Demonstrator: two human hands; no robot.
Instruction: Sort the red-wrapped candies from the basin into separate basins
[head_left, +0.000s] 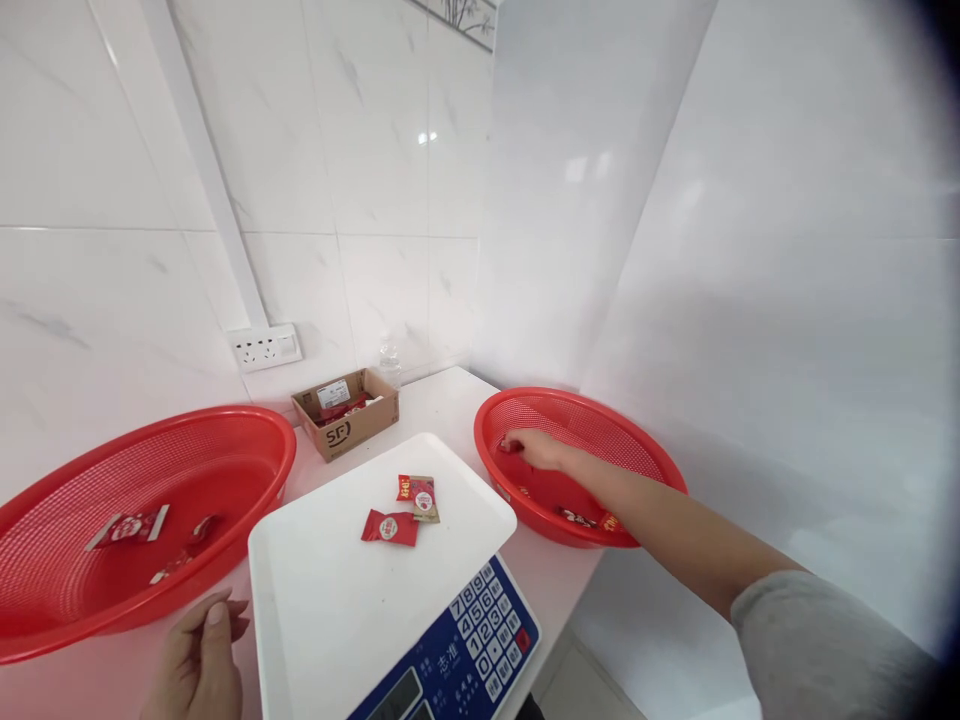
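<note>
My right hand reaches into the red mesh basket at the right, its fingers closed on a small red packet. More red packets lie at that basket's near side. My left hand rests on the counter by the scale's left corner, fingers curled loosely with nothing in them. Three small packets lie on the white pan of the electronic scale, which has a blue keypad.
A larger red mesh basket at the left holds a few red packets. An open SF cardboard box with packets stands at the back by a small clear bottle. A wall socket sits on the tiled wall.
</note>
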